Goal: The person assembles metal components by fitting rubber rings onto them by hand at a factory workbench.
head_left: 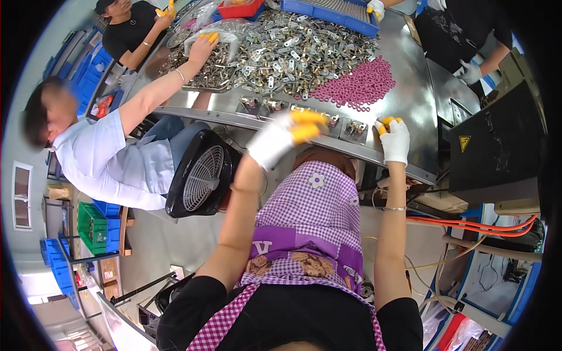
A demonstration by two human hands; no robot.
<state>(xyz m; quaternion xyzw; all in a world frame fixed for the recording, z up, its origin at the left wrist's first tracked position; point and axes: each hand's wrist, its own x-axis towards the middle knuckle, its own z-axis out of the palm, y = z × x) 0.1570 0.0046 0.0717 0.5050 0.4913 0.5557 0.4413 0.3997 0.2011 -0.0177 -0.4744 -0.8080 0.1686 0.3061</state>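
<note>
My left hand (287, 137), in a white glove with yellow fingertips, is over the near edge of the metal table. It is smeared by motion, and its fingers point right, towards a row of small metal assemblies with red bits. One such assembly (354, 131) sits between my two hands; another (248, 106) stands at the row's left end. My right hand (394, 140), gloved alike, is at the table edge right of the row. Its fingers are curled together, and whatever they hold is hidden. Beyond lie a heap of metal terminal pieces (287, 52) and a spread of pink rings (363, 85).
A co-worker's gloved hand (205, 44) reaches into a pile of small parts at left. A blue tray (333, 14) and a red bin (240, 8) stand at the back. A black fan (202, 175) is below the table edge; a dark machine box (497, 146) stands at right.
</note>
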